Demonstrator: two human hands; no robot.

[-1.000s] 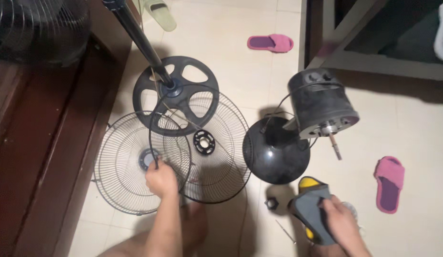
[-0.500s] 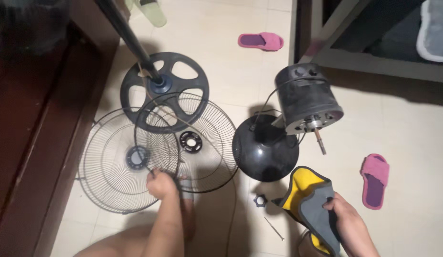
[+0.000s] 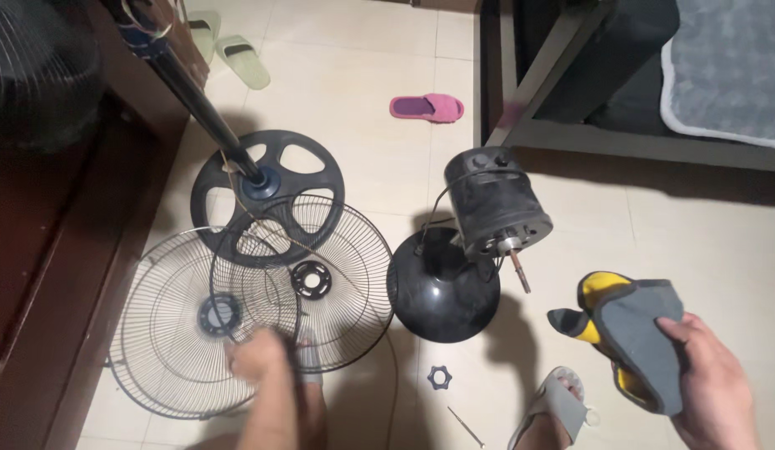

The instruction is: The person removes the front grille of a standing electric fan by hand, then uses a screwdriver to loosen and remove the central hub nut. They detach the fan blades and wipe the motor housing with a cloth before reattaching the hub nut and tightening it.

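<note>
My left hand (image 3: 256,360) is blurred and rests on the near rim of two overlapping wire fan grilles, the left grille (image 3: 171,333) and the right grille (image 3: 337,275), lying flat on the tiled floor; I cannot tell whether it grips the wire. My right hand (image 3: 711,383) is raised at the lower right, closed on a grey and yellow cloth (image 3: 629,333). A black fan motor (image 3: 494,204) with its bare shaft stands on a round black base (image 3: 442,287) between the hands.
A black fan stand (image 3: 267,196) with its pole leans up to the left beside a dark wooden cabinet (image 3: 46,250). A small black nut (image 3: 439,377) and a thin pin (image 3: 467,427) lie near my slippered foot (image 3: 550,408). Pink slipper (image 3: 427,107), green slippers, bed frame behind.
My right hand lifted the cloth off the floor and carried it to the right. My left hand slid slightly nearer along the grille rim. The view tilted up.
</note>
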